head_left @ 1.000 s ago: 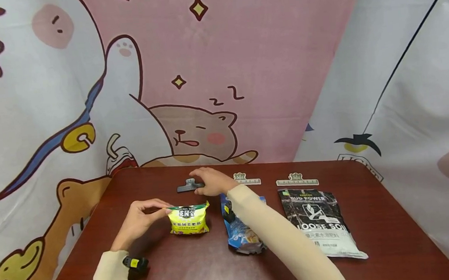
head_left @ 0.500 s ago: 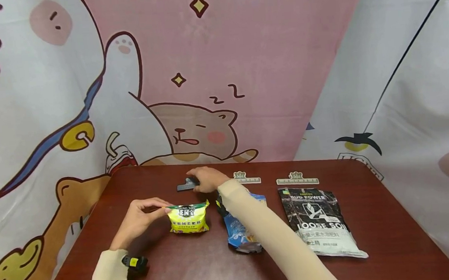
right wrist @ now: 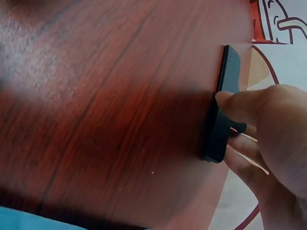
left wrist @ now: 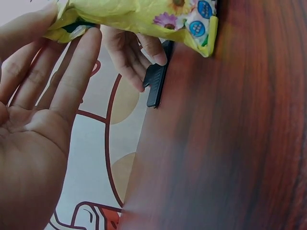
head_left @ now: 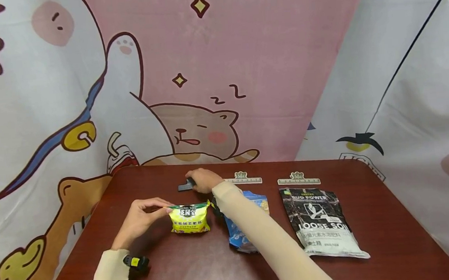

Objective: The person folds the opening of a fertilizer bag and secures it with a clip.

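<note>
Cartoon backdrop (head_left: 274, 65) behind a dark-red table (head_left: 172, 276). Black-and-white bag (head_left: 322, 224) flat at the table's right side; blue bag (head_left: 236, 233) left of it, partly covered by the right sleeve (head_left: 269, 237). Left hand (head_left: 141, 219): thumb and fingertips pinch the upper left corner of the yellow packet (head_left: 190, 219), held left of the blue bag. Right hand (head_left: 205, 180): thumb in front, fingers behind, pinching the dark clip near the table's far edge. One light clip (head_left: 245, 181) right of this hand, a second light clip (head_left: 299, 180) beyond the black-and-white bag. Smallest: dark clip (right wrist: 220, 136); cannot tell whether lifted.
</note>
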Action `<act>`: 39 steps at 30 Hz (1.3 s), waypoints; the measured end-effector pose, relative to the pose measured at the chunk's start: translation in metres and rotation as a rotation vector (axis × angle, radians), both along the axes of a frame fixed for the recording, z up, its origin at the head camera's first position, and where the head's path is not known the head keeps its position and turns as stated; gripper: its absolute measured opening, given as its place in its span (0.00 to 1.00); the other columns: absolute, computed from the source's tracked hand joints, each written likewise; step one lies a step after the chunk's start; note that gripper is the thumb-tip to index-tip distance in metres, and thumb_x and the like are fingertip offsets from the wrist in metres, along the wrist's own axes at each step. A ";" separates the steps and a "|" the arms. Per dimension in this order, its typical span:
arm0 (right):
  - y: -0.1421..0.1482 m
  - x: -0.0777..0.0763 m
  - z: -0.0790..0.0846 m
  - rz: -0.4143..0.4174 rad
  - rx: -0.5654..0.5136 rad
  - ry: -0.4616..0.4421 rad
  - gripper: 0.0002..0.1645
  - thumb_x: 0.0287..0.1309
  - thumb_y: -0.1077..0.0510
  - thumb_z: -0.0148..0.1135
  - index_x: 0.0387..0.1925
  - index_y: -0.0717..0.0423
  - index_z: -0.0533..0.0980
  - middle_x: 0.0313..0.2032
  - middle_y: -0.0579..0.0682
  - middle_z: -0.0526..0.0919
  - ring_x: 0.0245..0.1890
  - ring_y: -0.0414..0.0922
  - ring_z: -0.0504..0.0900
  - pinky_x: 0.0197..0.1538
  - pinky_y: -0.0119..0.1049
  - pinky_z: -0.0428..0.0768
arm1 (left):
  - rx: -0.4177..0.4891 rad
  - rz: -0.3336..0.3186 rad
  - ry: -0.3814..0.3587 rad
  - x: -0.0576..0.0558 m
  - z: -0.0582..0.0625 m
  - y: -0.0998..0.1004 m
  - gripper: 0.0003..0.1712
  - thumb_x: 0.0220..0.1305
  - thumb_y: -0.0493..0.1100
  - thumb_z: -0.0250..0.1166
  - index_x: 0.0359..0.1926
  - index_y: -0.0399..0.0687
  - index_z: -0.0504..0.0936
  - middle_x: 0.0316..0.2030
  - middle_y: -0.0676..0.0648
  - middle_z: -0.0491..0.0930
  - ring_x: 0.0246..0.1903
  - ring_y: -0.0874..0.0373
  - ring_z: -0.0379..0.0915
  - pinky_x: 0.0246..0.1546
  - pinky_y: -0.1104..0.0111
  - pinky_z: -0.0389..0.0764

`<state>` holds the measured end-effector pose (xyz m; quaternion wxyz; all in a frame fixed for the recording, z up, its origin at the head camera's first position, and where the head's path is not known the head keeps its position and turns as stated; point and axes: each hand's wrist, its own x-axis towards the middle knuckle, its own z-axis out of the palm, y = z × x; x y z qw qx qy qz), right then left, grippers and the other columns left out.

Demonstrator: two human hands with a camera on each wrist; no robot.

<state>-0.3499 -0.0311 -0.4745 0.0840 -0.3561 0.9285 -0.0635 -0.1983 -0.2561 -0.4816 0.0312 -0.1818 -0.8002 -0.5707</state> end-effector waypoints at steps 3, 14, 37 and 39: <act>-0.001 -0.001 -0.002 -0.013 -0.011 0.007 0.29 0.70 0.55 0.63 0.71 0.48 0.71 0.65 0.49 0.80 0.63 0.45 0.80 0.65 0.40 0.79 | 0.004 -0.001 -0.004 -0.001 0.000 0.000 0.07 0.63 0.45 0.74 0.40 0.51 0.91 0.42 0.48 0.90 0.45 0.55 0.86 0.43 0.66 0.87; -0.001 0.000 -0.004 -0.053 -0.069 -0.020 0.21 0.68 0.56 0.66 0.60 0.45 0.73 0.54 0.49 0.84 0.50 0.43 0.84 0.53 0.38 0.82 | 0.012 0.007 -0.014 0.000 -0.001 0.000 0.07 0.62 0.45 0.75 0.41 0.50 0.91 0.42 0.47 0.90 0.45 0.55 0.85 0.43 0.66 0.86; 0.007 0.005 -0.005 -0.139 -0.437 -0.190 0.21 0.60 0.54 0.74 0.53 0.55 0.84 0.49 0.50 0.89 0.51 0.45 0.86 0.56 0.38 0.84 | 0.013 0.001 -0.024 0.000 0.001 0.000 0.08 0.63 0.46 0.74 0.42 0.51 0.91 0.43 0.47 0.90 0.47 0.54 0.85 0.45 0.67 0.86; 0.009 0.007 -0.003 -0.161 -0.447 -0.215 0.22 0.59 0.53 0.75 0.54 0.56 0.85 0.50 0.50 0.89 0.52 0.46 0.86 0.57 0.39 0.84 | 0.014 0.003 -0.024 0.000 0.001 0.000 0.08 0.63 0.46 0.74 0.41 0.51 0.91 0.43 0.47 0.90 0.47 0.55 0.85 0.45 0.67 0.86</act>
